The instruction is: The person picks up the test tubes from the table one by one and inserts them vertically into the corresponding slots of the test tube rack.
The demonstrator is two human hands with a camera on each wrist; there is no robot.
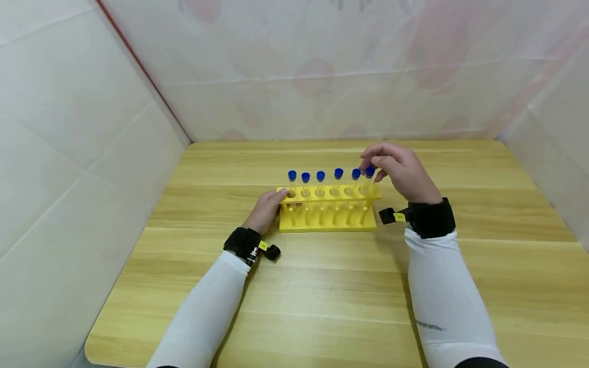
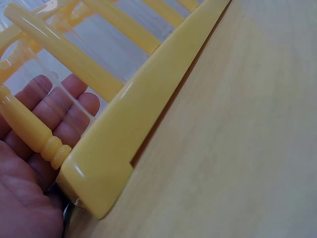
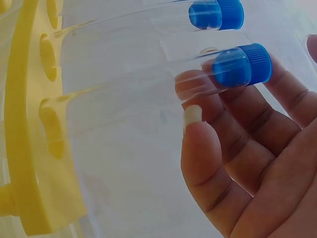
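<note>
yellow test tube rack (image 1: 327,223) near the middle of the wooden table (image 1: 483,276), right between both hands. left hand (image 1: 267,209) pressed flat on the rack's left end, fingers straight beside a yellow post (image 2: 29,130), not curled round anything. right hand (image 1: 399,169) up over the rack's right end, thumb and fingers (image 3: 208,144) pinching the last test tube (image 1: 368,180) just under its blue cap (image 3: 242,64). tube clear, bottom end down in the last hole, leaning a bit. five more clear tubes with blue caps (image 1: 320,176) standing in a row to its left. rack bright yellow plastic, with round holes on top and thin posts below.
</note>
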